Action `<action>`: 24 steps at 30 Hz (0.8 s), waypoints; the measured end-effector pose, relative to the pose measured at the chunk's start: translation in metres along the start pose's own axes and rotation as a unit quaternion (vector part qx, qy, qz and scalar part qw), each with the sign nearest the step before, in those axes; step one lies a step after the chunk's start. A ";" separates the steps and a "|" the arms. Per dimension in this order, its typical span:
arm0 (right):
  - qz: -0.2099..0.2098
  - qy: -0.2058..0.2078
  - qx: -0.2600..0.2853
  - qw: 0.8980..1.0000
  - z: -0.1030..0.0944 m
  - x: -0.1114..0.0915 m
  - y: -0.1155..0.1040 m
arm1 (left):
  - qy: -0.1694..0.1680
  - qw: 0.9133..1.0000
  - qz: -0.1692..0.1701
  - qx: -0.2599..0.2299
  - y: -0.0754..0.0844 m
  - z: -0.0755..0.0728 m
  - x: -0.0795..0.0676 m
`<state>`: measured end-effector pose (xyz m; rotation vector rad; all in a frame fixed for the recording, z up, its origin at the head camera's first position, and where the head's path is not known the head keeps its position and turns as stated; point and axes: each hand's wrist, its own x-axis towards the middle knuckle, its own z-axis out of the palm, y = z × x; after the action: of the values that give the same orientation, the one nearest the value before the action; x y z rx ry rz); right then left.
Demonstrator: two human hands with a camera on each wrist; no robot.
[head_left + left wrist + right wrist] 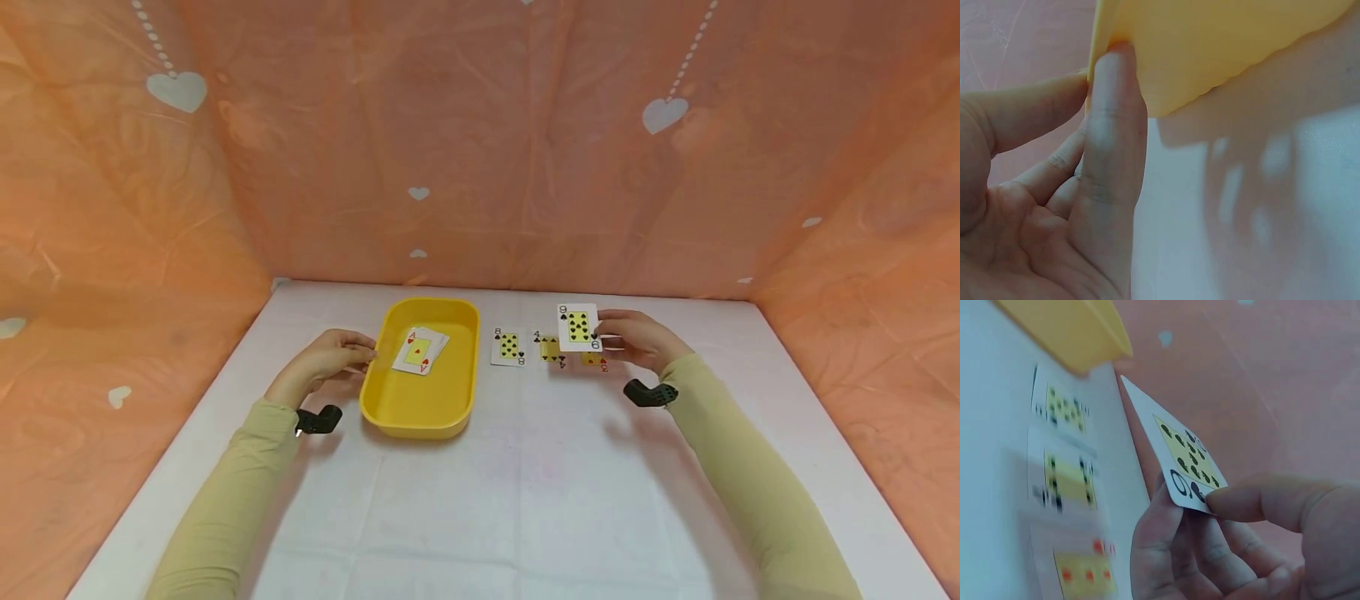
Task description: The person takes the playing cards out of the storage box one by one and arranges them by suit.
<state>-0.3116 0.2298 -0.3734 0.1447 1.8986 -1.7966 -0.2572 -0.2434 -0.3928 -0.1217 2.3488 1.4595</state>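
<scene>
My right hand (637, 337) pinches a playing card (578, 327), a black nine, between thumb and fingers. That card is raised above the table with its face toward the head camera. On the left, my left hand (330, 358) pinches the rim of a yellow plastic tray (420, 404), its thumb and a finger on either side of the wall in the left wrist view. Inside the tray lies an ace of hearts (417, 350) on top of another card. Right of the tray, a black eight (508, 347), a black four (550, 350) and a red card (595, 360) lie face up; the raised nine partly covers the last two.
A white cloth (465, 517) covers the table. Orange sheets with white hearts (176, 90) hang at the back and both sides. Each wrist wears a black camera (649, 393).
</scene>
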 end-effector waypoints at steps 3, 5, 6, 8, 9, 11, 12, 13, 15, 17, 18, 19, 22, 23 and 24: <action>0.002 0.010 -0.004 1.000 -0.016 -0.002 0.006 | -0.002 1.000 0.003 0.001 0.000 0.000 0.000; 0.009 0.020 -0.006 1.000 -0.028 -0.003 0.011 | -0.002 1.000 0.004 -0.002 0.000 0.001 0.000; 0.012 0.025 -0.009 1.000 -0.033 -0.003 0.013 | -0.003 1.000 0.005 -0.004 0.000 0.001 0.000; 0.022 0.039 -0.009 0.999 -0.044 -0.003 0.018 | -0.003 1.000 0.007 -0.007 -0.001 0.001 0.000; 0.029 0.048 -0.008 0.998 -0.049 -0.003 0.021 | -0.004 1.000 0.008 -0.009 -0.001 0.001 0.000; 0.040 0.062 -0.006 0.997 -0.058 -0.003 0.027 | -0.004 1.000 0.008 -0.011 -0.001 0.001 0.001; 0.046 0.068 -0.004 0.997 -0.062 -0.003 0.030 | -0.004 1.000 0.008 -0.011 -0.001 0.001 0.001; 0.053 0.075 0.001 0.996 -0.065 -0.003 0.032 | -0.004 1.000 0.008 -0.010 -0.001 0.001 0.001; 0.066 0.087 0.007 0.994 -0.070 -0.003 0.036 | -0.004 1.000 0.007 -0.011 -0.001 0.001 0.001; 0.074 0.094 0.012 0.993 -0.074 -0.003 0.039 | -0.003 1.000 0.007 -0.008 -0.001 0.000 0.001; 0.075 0.096 0.014 0.992 -0.076 -0.003 0.040 | -0.003 1.000 0.008 -0.007 -0.001 0.000 0.001; 0.077 0.099 0.017 0.992 -0.077 -0.004 0.041 | -0.003 1.000 0.008 -0.005 -0.001 0.000 0.001; 0.073 0.097 0.025 0.992 -0.082 -0.002 0.045 | -0.003 1.000 0.009 -0.001 -0.001 0.000 0.001; 0.071 0.096 0.027 0.992 -0.083 -0.002 0.045 | -0.004 1.000 0.008 -0.001 -0.001 0.000 0.001; 0.070 0.097 0.027 0.992 -0.083 -0.002 0.046 | -0.004 1.000 0.008 -0.002 -0.002 0.000 0.001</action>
<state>-0.3154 0.3153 -0.4150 0.4755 1.9185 -1.7933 -0.2578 -0.2443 -0.3945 -0.0986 2.3460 1.4684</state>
